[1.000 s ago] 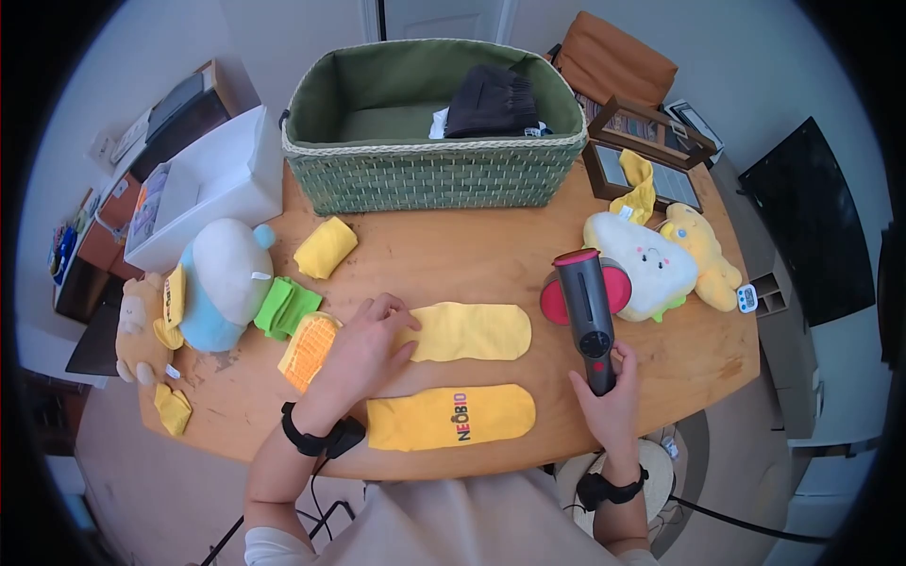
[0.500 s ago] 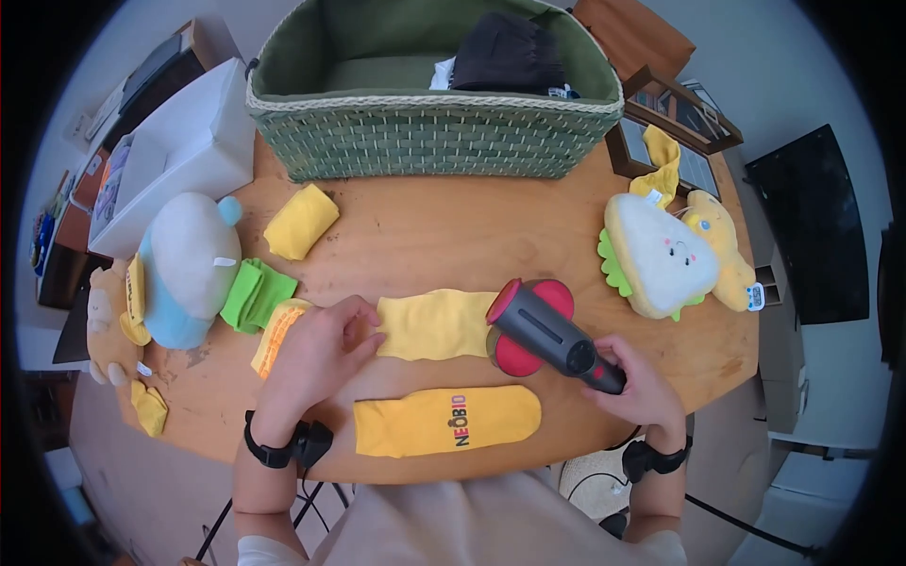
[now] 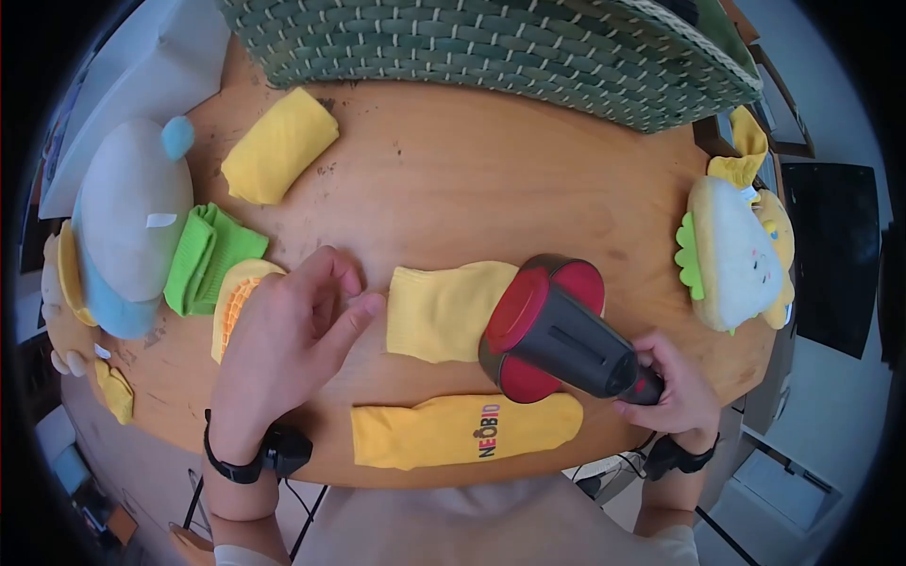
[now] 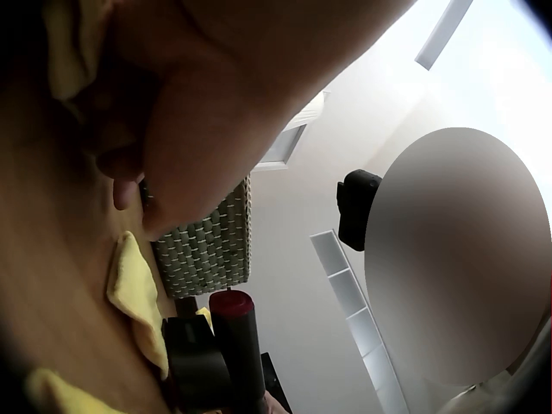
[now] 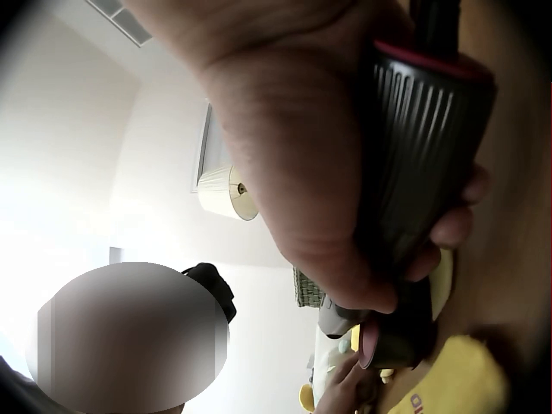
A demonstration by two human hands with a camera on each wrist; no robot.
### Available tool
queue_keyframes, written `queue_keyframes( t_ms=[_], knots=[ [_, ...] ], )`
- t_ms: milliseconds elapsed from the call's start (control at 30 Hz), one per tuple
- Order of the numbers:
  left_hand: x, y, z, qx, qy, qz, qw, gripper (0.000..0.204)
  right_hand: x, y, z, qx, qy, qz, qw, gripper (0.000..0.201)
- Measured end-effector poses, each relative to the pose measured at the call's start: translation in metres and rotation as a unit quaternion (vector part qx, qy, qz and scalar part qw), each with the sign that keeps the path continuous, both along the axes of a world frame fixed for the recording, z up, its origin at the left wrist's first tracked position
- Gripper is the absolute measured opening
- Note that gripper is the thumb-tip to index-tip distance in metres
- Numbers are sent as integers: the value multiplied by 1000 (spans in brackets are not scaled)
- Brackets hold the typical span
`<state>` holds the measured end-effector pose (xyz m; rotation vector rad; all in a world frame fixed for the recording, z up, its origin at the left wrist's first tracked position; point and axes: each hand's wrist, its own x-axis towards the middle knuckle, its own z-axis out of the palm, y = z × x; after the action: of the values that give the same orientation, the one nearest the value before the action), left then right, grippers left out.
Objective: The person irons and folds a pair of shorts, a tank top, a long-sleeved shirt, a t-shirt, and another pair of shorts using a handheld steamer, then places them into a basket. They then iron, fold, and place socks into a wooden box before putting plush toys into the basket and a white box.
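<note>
My right hand (image 3: 675, 387) grips the handle of a dark grey handheld device (image 3: 566, 344) with a red end and a wide, round red-and-black head. The head overlaps the toe end of a pale yellow sock (image 3: 439, 307), which lies flat on the wooden table. In the right wrist view my fingers wrap the ribbed handle (image 5: 423, 129). Just left of the sock's cuff is my left hand (image 3: 283, 340), fingers loosely bent and thumb pointing at the cuff, nothing held. A deeper yellow sock (image 3: 444, 434) lettered NEOBIO lies nearer my body.
Left stand a grey-and-blue plush (image 3: 132, 217), a folded green item (image 3: 212, 259), an orange-patterned piece (image 3: 241, 292) and a yellow folded bundle (image 3: 281, 146). A woven green basket (image 3: 491, 57) stands at the back. Right sits a white triangular plush (image 3: 741, 259).
The device has swung left from beside the pale yellow sock to over its toe end. My left hand has drawn back from the sock's cuff. The head view has moved closer to the table.
</note>
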<state>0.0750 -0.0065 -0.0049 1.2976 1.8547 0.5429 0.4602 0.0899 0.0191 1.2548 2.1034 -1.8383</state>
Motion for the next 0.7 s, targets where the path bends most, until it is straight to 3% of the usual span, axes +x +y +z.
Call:
queue_keyframes(
  t_ms=[167,300,367,533,600,700],
  knots=[
    [-7,-3,-8,44,41,37,998,24,-30,-1,-5,8,58,24,998,57],
    [-17,-3,-4,71,88,57,992,29,-52,0,1,22,26,62,997,56],
    [-19,-2,1,62,98,61,991,29,-62,-3,2,-33,32,29,999,55],
    [-24,-5,3,82,103,81,988,32,-85,-7,-1,-7,37,63,997,53],
    [-26,-7,-3,196,119,131,964,36,-99,-10,-1,-10,48,50,998,53],
    [-29,-9,5,207,97,180,957,40,-115,-17,0,-7,31,36,999,59]
  ],
)
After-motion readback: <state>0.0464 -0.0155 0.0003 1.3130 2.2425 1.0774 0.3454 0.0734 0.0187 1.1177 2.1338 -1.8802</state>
